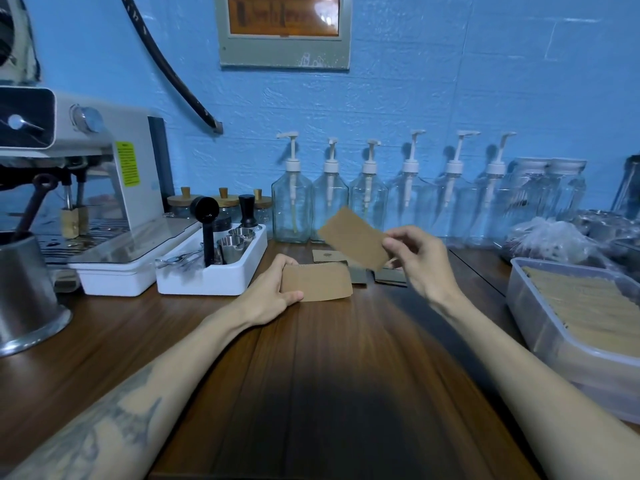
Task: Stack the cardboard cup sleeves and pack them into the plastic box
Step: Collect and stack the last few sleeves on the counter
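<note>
My left hand point(273, 289) grips the left end of a flat brown cardboard cup sleeve point(317, 282) held just above the wooden counter. My right hand point(420, 261) pinches a second sleeve point(355, 237) by its right edge and holds it tilted in the air, above and right of the first. More flattened sleeves point(329, 255) lie loose on the counter behind the two hands, partly hidden by them. The clear plastic box point(540, 327) stands at the right edge, with rows of sleeves packed inside it.
An espresso machine point(104, 174) and a steel jug point(24, 292) stand at the left. A white tray point(207, 282) of coffee tools sits left of my left hand. Several glass pump bottles point(367, 199) line the blue wall. Bagged items point(547, 237) lie behind the box.
</note>
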